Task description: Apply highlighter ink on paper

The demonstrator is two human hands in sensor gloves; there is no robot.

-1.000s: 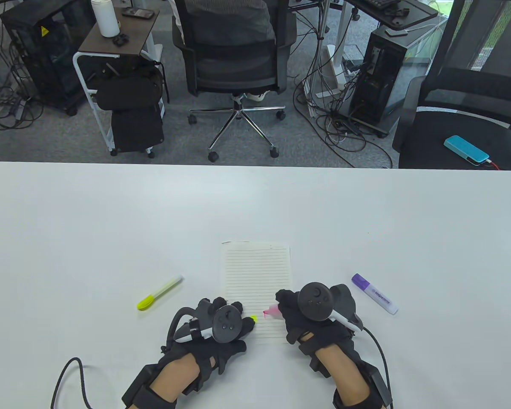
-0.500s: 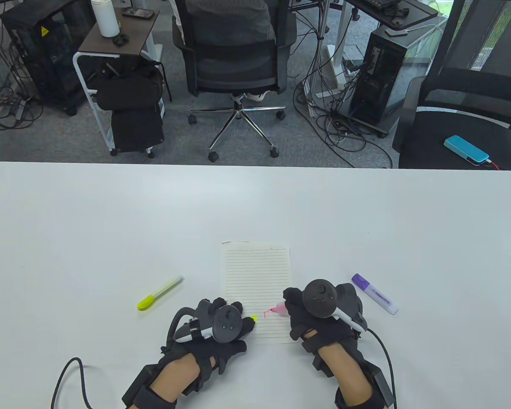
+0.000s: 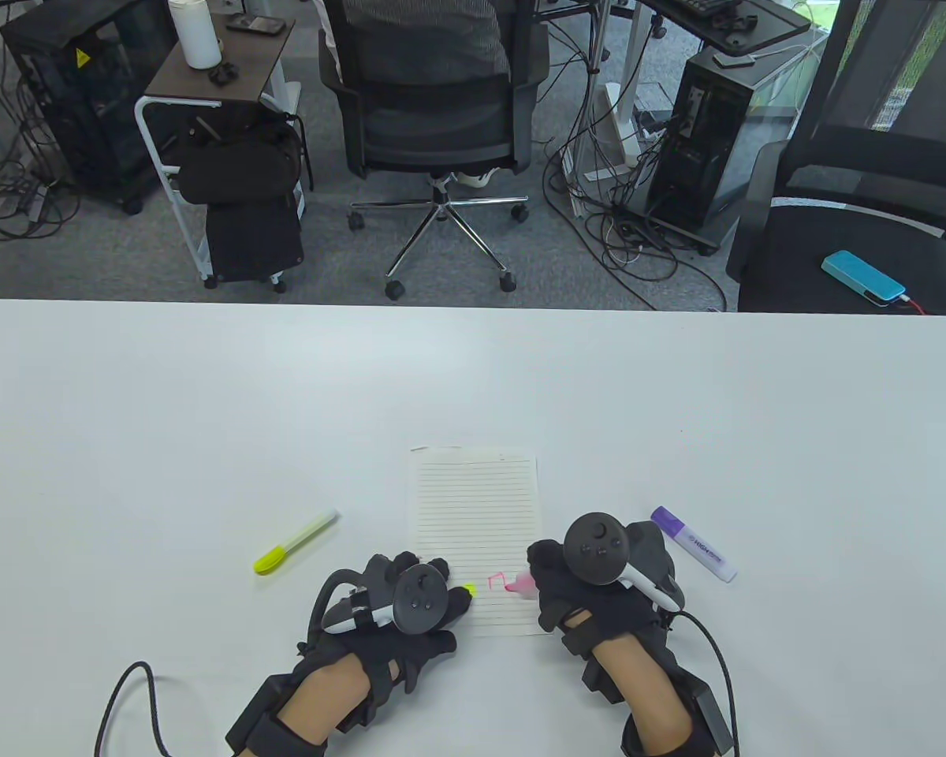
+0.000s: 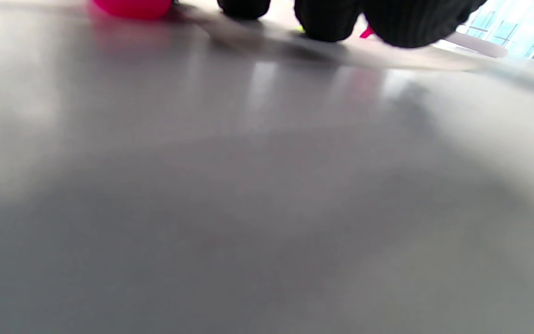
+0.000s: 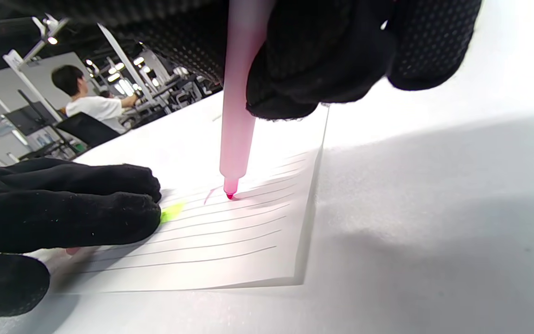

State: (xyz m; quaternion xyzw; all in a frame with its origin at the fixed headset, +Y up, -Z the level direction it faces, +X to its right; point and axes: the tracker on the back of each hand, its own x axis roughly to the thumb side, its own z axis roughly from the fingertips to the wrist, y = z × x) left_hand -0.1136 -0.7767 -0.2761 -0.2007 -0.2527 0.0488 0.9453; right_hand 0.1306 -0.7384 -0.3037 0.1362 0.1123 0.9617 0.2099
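A lined paper sheet [image 3: 477,512] lies on the white table [image 3: 205,410]. My right hand [image 3: 540,574] grips a pink highlighter [image 3: 523,584] upright, with its tip on the paper's lower right part beside a pink stepped mark [image 3: 498,582]. The right wrist view shows the highlighter [image 5: 238,116] with its tip touching a ruled line. My left hand [image 3: 448,590] rests on the paper's lower left edge, next to a yellow-green mark [image 3: 470,588]. A pink rounded thing [image 4: 132,7] lies by my left fingers [image 4: 327,18]; I cannot tell whether they hold it.
A capped yellow highlighter [image 3: 296,542] lies on the table left of the paper. A purple highlighter [image 3: 694,544] lies just right of my right hand. Glove cables trail off the near edge. Chairs and computer cases stand beyond the far edge.
My right hand has shifted right with the pink highlighter, and the pink mark on the paper has grown into a stepped line. My left hand has stayed still.
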